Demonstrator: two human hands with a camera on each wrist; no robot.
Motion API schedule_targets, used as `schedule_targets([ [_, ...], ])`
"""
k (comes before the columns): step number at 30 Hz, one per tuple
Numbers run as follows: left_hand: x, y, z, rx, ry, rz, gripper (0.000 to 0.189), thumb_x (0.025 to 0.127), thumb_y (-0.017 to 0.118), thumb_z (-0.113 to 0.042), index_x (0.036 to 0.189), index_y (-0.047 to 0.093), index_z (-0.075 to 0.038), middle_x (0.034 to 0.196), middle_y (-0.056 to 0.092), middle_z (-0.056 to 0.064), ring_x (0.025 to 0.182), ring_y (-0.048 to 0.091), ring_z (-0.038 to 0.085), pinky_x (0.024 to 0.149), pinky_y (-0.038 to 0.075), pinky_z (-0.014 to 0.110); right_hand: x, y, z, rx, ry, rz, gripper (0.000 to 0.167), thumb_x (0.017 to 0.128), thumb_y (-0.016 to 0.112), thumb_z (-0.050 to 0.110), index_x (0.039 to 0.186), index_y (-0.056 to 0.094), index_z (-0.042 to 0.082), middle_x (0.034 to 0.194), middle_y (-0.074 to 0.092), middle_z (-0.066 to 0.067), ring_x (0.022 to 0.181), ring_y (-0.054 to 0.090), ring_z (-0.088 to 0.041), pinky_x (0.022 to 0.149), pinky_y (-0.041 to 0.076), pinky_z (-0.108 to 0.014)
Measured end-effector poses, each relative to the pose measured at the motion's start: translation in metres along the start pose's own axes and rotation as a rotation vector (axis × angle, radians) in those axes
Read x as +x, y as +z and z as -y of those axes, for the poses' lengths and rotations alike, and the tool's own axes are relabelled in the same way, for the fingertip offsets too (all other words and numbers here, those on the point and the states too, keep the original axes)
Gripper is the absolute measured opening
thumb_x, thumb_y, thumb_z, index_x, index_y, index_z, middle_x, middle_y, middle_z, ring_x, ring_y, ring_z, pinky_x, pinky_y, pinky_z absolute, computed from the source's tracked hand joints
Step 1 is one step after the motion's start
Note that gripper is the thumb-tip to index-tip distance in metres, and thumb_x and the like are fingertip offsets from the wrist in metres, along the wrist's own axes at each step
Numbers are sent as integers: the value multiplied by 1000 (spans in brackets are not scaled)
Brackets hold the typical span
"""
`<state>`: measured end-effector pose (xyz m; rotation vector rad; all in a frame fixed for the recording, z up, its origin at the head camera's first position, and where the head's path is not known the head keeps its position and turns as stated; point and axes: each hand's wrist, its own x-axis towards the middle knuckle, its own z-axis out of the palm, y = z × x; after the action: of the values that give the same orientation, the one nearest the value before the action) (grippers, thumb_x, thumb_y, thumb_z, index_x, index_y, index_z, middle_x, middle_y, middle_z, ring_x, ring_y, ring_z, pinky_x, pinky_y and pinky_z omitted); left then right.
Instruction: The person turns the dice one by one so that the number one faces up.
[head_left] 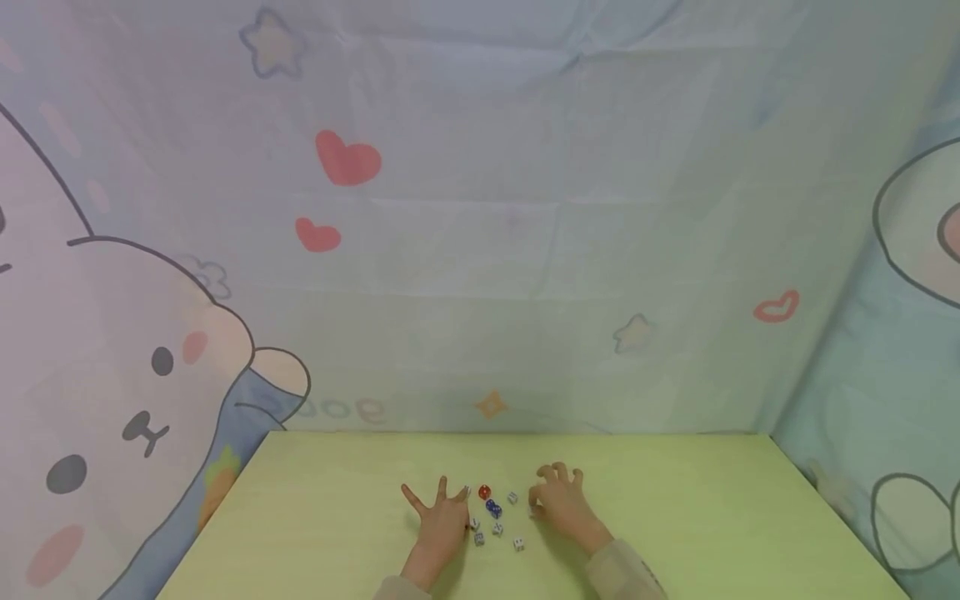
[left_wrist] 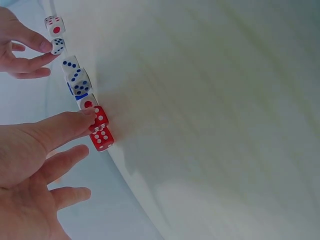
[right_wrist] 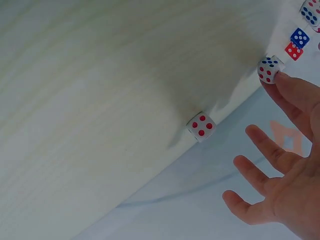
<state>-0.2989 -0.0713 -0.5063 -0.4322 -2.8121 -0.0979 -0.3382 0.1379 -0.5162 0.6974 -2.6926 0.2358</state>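
The right hand (head_left: 566, 506) had a white die (right_wrist: 269, 71) pinched between thumb and a finger, the other fingers spread away from it. At the left hand (head_left: 442, 532), a red die (left_wrist: 102, 116) sat at the thumb tip and looked pinched against a finger partly hidden behind the thumb.

The dice were probably plastic: light, stiff, hard to damage, a little slippery on their smooth faces. Two opposite flat sides seemed the best hold, with soft fingertip pressure; a squeeze on a corner or rounded edge might have let one twist or pop loose.

The white die in the right pinch showed red dots on one face and blue on another. The red die under the left thumb had white dots, and a second red die (left_wrist: 103, 141) stood just beside it. Between the two grips lay the loose dice, among them a blue die (head_left: 497, 511) with white dots, a white die nearest the right fingers (head_left: 512, 497) and another closer to the body than either grip (head_left: 519, 544). All these loose ones rested on the pale yellow table (head_left: 690, 500), clear of the right pinch.
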Motion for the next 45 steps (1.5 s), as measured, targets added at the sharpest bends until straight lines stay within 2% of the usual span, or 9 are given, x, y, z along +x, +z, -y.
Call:
schedule_targets([
  [6,2,-4,1,7,9,-14,11,69,68,-11,61,65,-17,116,63,1,121,44,38,84,10,82,2,-4,-3,30,22,-14,4,72,69,19,75,68,18,109,57,-16,106,46,-40,83,33,-67],
  [13,2,-4,0,-4,-1,13,10,69,69,-12,61,66,-17,117,62,1,122,43,38,84,11,82,0,-9,-5,37,13,-18,10,72,71,19,81,67,17,111,57,-14,106,45,-37,83,33,-66],
  [22,-1,0,-1,-14,7,24,9,69,69,-13,62,66,-17,117,62,2,122,43,38,84,8,83,0,-8,-3,59,2,14,14,64,75,23,72,65,17,113,54,-16,108,43,-40,84,29,-68],
  [29,-3,-1,-3,-20,10,23,8,69,69,-14,62,66,-17,117,62,2,122,43,39,84,7,83,-3,-6,-3,43,9,18,13,64,75,21,70,65,17,114,54,-17,109,42,-41,85,29,-68],
  [38,-3,-1,-2,-34,5,17,13,69,68,-11,58,63,-15,117,62,3,122,42,39,84,6,83,2,-5,-22,32,41,-13,14,65,76,23,68,63,20,115,55,-16,108,43,-39,83,31,-67],
  [45,-2,-2,-1,-44,2,11,16,71,66,-7,57,63,-15,118,61,4,123,41,40,84,5,83,4,-14,-36,66,114,31,11,68,75,24,71,65,20,118,54,-18,110,42,-44,83,30,-70],
])
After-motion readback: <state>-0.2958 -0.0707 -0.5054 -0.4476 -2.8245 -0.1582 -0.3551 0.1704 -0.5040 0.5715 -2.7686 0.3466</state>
